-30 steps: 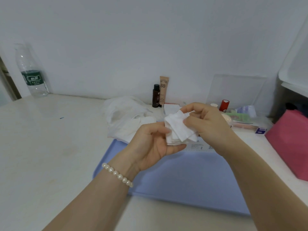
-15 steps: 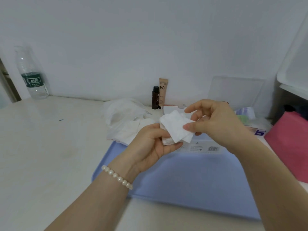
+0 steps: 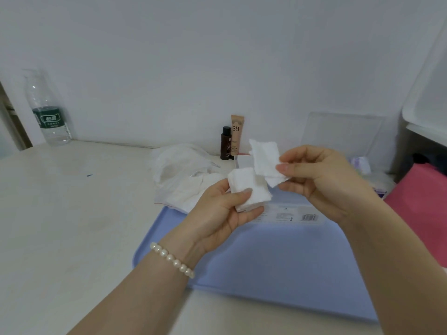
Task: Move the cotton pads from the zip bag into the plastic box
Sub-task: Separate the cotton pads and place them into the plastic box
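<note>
fingers pinch cotton pad | plastic box mostly hidden

Water bottle far left — BB tube, dark bottle by wall.

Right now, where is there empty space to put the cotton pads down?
The blue tray has a big bare patch in front of the plastic box, under both hands. The table is bare between the water bottle and the zip bag. By the wall, right of the BB tube, it is crowded.
</note>
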Demonstrator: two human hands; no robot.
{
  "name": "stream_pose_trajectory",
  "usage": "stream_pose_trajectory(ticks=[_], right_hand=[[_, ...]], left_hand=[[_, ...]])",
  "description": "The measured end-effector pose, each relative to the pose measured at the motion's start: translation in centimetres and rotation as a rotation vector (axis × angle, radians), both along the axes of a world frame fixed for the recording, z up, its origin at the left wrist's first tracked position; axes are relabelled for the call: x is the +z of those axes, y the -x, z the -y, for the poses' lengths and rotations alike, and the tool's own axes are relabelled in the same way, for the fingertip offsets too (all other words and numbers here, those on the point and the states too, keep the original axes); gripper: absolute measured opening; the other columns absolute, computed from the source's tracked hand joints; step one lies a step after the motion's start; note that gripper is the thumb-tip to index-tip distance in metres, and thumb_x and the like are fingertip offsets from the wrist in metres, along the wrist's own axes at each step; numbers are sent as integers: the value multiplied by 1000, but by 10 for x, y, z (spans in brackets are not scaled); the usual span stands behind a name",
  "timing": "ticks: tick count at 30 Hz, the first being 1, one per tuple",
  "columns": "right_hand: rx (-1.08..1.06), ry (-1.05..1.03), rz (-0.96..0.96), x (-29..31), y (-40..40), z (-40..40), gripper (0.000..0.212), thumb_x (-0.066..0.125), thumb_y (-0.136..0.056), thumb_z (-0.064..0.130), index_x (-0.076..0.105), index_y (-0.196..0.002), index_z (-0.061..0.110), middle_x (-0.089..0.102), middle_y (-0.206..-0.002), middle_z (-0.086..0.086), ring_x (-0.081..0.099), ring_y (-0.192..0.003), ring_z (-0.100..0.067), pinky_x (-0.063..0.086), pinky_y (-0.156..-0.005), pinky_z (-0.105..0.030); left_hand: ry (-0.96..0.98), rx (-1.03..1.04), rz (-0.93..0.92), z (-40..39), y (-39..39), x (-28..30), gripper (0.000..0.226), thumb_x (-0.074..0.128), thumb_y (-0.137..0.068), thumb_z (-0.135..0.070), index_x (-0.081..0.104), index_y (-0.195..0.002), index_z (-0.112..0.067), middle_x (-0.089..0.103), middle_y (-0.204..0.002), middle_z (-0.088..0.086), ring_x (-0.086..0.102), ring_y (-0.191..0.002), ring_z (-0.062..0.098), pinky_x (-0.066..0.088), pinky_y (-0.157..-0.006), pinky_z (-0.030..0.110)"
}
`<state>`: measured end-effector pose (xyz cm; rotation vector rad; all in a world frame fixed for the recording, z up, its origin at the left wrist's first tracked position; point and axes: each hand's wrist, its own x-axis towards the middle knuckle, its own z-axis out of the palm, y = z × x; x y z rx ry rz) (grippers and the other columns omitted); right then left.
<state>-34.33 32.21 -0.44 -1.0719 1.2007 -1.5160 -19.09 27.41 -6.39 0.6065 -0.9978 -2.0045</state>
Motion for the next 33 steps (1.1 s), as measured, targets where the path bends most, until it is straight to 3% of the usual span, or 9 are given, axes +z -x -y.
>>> stream_pose_trajectory(ticks=[4,6,12,18,21,24,27,30,33], right_hand=[[8,-61,-145,-11,-14,5,21,60,-77,-15,62,-69,4,66,-70,-10,68,-64,-18,59,-58,-29],[-45,-50,-224,-14,-17,6,20,61,-76,-15,63,-69,4,65,-72,-12,68,-63,-17,58,-57,-27],[-30,-36,-211,-16,-20,5,7,70,-76,-2,64,-75,1,67,-72,-10,68,-61,-15,55,-51,-23],[-74,-14,-297,-14,-15,4,18,71,-71,-8,62,-69,7,63,-67,-4,67,-58,-11,55,-50,-24],[-98,20,-294,-10,-12,3,21,73,-68,-8,61,-64,8,59,-68,-6,66,-60,-13,55,-51,-24],[-107,50,-304,-10,-16,2,21,74,-67,-8,60,-63,7,60,-72,-5,66,-58,-10,54,-50,-23],[-111,62,-352,-13,-22,3,22,75,-68,-7,60,-62,8,61,-78,-8,67,-60,-12,55,-50,-24],[-152,57,-450,-18,-25,5,26,75,-69,-6,58,-59,11,60,-86,-14,66,-70,-24,57,-52,-28],[-198,51,-533,-20,-26,6,27,77,-68,-2,58,-57,15,62,-84,-11,65,-83,-32,58,-67,-43]], left_hand=[[10,7,1,1,1,-1,35,47,-89,8,52,-123,3,62,-119,22,64,-100,31,56,-77,34],[5,8,-8,2,1,-1,35,48,-89,7,53,-123,2,63,-117,22,63,-104,33,56,-79,34],[46,-18,17,1,1,0,34,49,-89,5,54,-123,-1,65,-117,19,65,-100,28,56,-79,32],[70,-23,45,0,0,0,28,49,-91,1,59,-117,-6,69,-105,13,67,-89,23,56,-76,34],[43,-4,14,2,-1,0,27,46,-94,-4,58,-119,-5,69,-107,12,65,-94,24,54,-80,33],[18,1,-52,1,1,0,30,47,-92,1,56,-121,0,67,-113,17,66,-98,25,53,-86,33],[6,-6,-86,-1,3,0,34,49,-88,9,55,-121,5,67,-111,20,69,-93,26,57,-78,29],[-16,-25,-125,0,3,0,33,46,-89,8,52,-122,8,65,-113,23,67,-99,30,57,-82,33],[-43,-34,-137,0,1,1,31,43,-94,-1,52,-123,8,65,-113,23,66,-102,31,56,-85,37]])
